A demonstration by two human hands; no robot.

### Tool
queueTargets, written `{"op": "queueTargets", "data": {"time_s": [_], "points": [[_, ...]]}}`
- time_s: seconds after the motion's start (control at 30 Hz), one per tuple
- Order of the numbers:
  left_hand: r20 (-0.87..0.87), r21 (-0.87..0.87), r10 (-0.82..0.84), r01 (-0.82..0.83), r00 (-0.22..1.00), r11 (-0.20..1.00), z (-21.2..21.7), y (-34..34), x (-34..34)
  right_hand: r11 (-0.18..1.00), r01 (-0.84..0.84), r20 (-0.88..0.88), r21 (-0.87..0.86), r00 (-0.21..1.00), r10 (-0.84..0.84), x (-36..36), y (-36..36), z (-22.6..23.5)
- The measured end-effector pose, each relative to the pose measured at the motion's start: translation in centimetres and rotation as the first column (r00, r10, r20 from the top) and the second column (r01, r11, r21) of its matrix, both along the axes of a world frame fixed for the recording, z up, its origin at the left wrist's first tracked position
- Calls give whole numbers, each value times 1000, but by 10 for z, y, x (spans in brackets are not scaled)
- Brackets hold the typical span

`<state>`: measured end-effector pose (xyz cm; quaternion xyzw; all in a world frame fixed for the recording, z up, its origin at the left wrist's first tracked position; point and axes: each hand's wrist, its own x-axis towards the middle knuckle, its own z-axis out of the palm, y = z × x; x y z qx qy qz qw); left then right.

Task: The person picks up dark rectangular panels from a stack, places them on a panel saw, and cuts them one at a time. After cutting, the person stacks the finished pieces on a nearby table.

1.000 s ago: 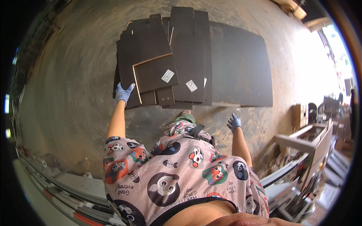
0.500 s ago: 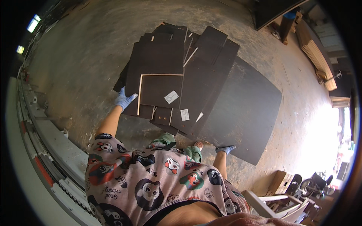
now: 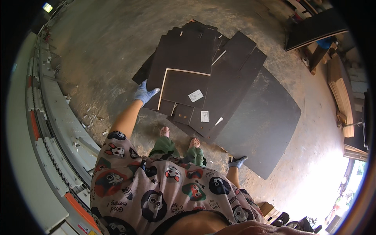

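Nearby: left hand [image 3: 145, 93] (gloved) at top panel [image 3: 187, 87]; big sheet [image 3: 258, 129] underneath.

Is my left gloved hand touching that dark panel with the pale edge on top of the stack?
Touching. The head view shows the left hand in its blue glove with fingertips on the left pale edge of the dark panel, no gap between them.

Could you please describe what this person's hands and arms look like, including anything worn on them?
Both hands wear thin, light blue gloves ending at the wrist: the left hand and the right hand. The forearms are bare. The upper arms are covered by short, loose sleeves of a pale pink top printed with round black, teal and red cartoon animal faces. No watch or jewellery is visible.
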<state>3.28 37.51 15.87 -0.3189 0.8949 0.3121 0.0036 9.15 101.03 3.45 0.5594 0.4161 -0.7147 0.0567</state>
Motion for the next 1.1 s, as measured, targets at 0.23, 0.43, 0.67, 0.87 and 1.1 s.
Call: {"op": "queueTargets", "data": {"time_s": [0.23,0.43,0.67,0.87,1.1], "points": [[-210,-202,-45,2,977,979,-2,40,-7,978,163,-190,-128,964,-185,12,2,-35],[214,-185,142,-103,966,977,44,96,19,979,113,-122,-168,983,-134,18,18,-72],[68,-124,211,-202,975,972,0,116,65,969,24,-130,-245,990,-58,24,9,-84],[-187,-108,266,-289,946,951,8,175,132,922,-247,91,-299,954,285,33,10,-73],[-148,-27,514,-523,845,852,68,322,335,264,-900,-292,-346,371,882,21,-46,85]]}}
